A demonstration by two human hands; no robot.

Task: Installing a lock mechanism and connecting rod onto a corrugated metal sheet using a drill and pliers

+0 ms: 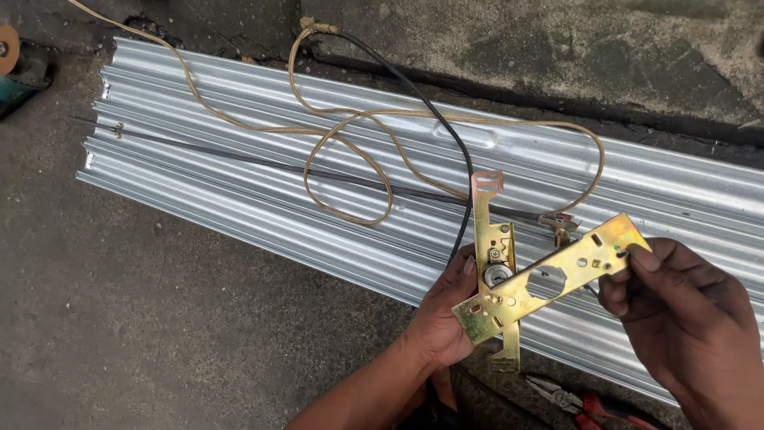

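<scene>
Here, both hands grip a brass bracket (549, 275) above ribbed metal sheets (239, 191) lying on concrete floor (119, 318): left hand (442, 314) pinching its lower end, right hand (684, 318) its upper. Tan cord (350, 131) loops across the sheets; pliers (569, 398) lie just below the bracket.

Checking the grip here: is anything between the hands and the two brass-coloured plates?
Nothing visible. The left hand holds the upright plate, and the right hand pinches the end of the slanted plate directly; the cord lies behind on the sheet.

A ribbed metal panel (239, 159) lies on the floor (119, 318). Looped cords (350, 135) and a thin rod (239, 159) rest on it. Pliers (573, 398) lie before it, a grinder (20, 64) behind its left end.
</scene>
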